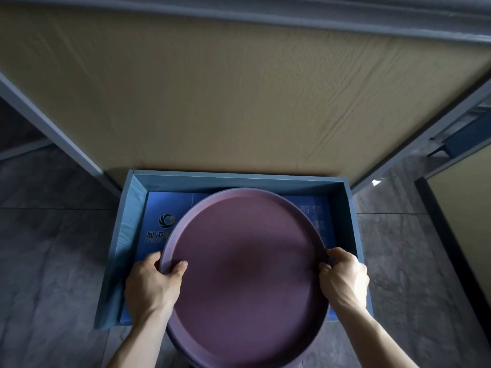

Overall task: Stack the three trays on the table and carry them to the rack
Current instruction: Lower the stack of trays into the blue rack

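Note:
A large round purple tray (244, 264) fills the lower middle of the head view, held level over a blue open box. A darker rim shows under its near edge, so more trays may lie beneath; I cannot tell how many. My left hand (152, 284) grips the tray's left rim, thumb inside the rim. My right hand (342, 278) grips the right rim the same way. The tray hides most of the box floor.
The blue box (354, 221) has low walls and a printed blue sheet with a logo on its floor. Behind it stands a tan wood-grain shelf board (239, 88) in a grey metal frame (53, 128). Dark stone floor tiles lie on both sides.

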Available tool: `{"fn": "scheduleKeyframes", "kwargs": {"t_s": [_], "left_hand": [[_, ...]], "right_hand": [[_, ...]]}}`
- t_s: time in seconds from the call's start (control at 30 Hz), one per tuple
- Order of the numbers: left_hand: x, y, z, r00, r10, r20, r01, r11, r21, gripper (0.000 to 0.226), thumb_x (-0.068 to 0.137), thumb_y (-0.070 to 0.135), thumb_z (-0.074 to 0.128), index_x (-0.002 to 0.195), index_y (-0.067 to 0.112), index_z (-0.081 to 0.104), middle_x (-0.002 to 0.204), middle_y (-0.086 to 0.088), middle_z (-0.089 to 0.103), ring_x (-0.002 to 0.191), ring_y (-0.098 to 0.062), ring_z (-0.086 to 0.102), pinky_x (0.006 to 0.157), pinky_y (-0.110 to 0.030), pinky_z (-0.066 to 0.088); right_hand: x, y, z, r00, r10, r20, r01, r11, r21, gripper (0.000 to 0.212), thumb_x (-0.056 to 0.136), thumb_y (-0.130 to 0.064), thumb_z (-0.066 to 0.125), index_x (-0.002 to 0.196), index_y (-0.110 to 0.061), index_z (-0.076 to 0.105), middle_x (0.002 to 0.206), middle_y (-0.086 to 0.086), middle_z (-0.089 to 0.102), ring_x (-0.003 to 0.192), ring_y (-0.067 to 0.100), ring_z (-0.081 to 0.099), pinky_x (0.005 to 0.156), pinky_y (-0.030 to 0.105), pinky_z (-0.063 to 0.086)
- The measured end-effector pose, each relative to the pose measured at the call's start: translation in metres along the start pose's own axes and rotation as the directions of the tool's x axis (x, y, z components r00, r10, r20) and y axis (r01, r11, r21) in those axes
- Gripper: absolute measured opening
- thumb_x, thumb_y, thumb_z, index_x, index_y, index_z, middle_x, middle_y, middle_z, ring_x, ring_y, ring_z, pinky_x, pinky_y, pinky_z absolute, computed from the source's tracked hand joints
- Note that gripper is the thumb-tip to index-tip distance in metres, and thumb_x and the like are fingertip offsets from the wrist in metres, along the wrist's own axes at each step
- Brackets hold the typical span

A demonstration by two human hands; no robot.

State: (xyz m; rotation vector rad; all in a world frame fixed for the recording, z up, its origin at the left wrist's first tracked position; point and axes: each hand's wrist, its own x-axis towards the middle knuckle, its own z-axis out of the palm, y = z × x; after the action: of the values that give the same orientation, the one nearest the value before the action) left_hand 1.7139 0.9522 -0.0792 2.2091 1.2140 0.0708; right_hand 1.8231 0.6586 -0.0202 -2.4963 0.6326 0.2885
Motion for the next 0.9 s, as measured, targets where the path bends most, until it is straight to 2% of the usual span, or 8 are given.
{"fn": "scheduleKeyframes", "kwargs": {"t_s": [0.17, 0.3, 0.47, 0.67, 0.77, 0.9], "left_hand": [[0.001, 0.001, 0.000, 1.000, -0.008, 0.003, 0.008, 1.000, 0.013, 0.038, 0.069, 0.049, 0.079, 0.088, 0.018, 0.071, 0.083, -0.006, 0.073, 0.078, -0.032, 0.068, 0.068, -0.039, 0.055], [-0.001, 0.004, -0.001, 1.000, -0.007, 0.005, 0.007, 1.000, 0.007, 0.036, 0.069, 0.048, 0.080, 0.087, 0.018, 0.071, 0.083, -0.007, 0.073, 0.078, -0.032, 0.067, 0.066, -0.038, 0.053], [-0.005, 0.011, -0.006, 1.000, -0.018, 0.006, 0.018, 1.000, -0.024, 0.039, 0.072, 0.042, 0.081, 0.095, 0.011, 0.071, 0.089, -0.012, 0.074, 0.084, -0.036, 0.068, 0.065, -0.034, 0.046], [-0.006, 0.018, -0.009, 1.000, -0.021, -0.010, 0.021, 1.000, -0.012, 0.043, 0.073, 0.039, 0.081, 0.102, 0.009, 0.070, 0.095, -0.015, 0.073, 0.089, -0.039, 0.067, 0.066, -0.034, 0.044], [-0.005, 0.017, -0.008, 0.999, -0.030, -0.026, 0.030, 1.000, 0.005, 0.044, 0.072, 0.042, 0.081, 0.103, 0.011, 0.070, 0.094, -0.014, 0.073, 0.089, -0.039, 0.067, 0.067, -0.036, 0.045], [-0.005, 0.012, -0.004, 0.999, -0.018, -0.046, 0.021, 0.998, 0.066, 0.053, 0.072, 0.047, 0.079, 0.110, 0.012, 0.069, 0.098, -0.014, 0.072, 0.093, -0.039, 0.066, 0.070, -0.041, 0.051]], "right_hand": [[0.004, -0.003, 0.001, 0.997, -0.081, 0.012, 0.082, 0.986, -0.148, 0.022, 0.078, -0.010, 0.066, 0.098, -0.019, 0.071, 0.091, 0.015, 0.069, 0.089, 0.042, 0.063, 0.070, 0.036, 0.049], [0.006, -0.002, 0.002, 0.993, -0.120, 0.011, 0.119, 0.971, -0.208, 0.017, 0.078, -0.008, 0.065, 0.093, -0.015, 0.069, 0.083, 0.014, 0.066, 0.083, 0.041, 0.062, 0.064, 0.033, 0.043], [0.006, -0.005, 0.001, 0.992, -0.124, 0.012, 0.123, 0.960, -0.251, 0.012, 0.075, -0.004, 0.062, 0.083, -0.012, 0.065, 0.061, -0.001, 0.041, 0.065, 0.031, 0.046, 0.060, 0.032, 0.041], [0.010, -0.004, -0.001, 0.998, -0.064, 0.022, 0.067, 0.982, -0.175, 0.018, 0.074, -0.004, 0.063, 0.086, -0.018, 0.064, 0.063, -0.006, 0.040, 0.071, 0.029, 0.044, 0.065, 0.030, 0.039], [0.011, -0.002, 0.001, 0.999, -0.036, 0.011, 0.037, 0.989, -0.141, 0.022, 0.074, -0.006, 0.065, 0.090, -0.021, 0.067, 0.074, 0.003, 0.053, 0.074, 0.031, 0.048, 0.066, 0.030, 0.040], [0.010, 0.001, 0.004, 1.000, -0.008, -0.012, 0.007, 0.997, -0.079, 0.027, 0.074, -0.010, 0.070, 0.098, -0.023, 0.071, 0.089, 0.012, 0.065, 0.091, 0.040, 0.062, 0.069, 0.031, 0.045]]}}
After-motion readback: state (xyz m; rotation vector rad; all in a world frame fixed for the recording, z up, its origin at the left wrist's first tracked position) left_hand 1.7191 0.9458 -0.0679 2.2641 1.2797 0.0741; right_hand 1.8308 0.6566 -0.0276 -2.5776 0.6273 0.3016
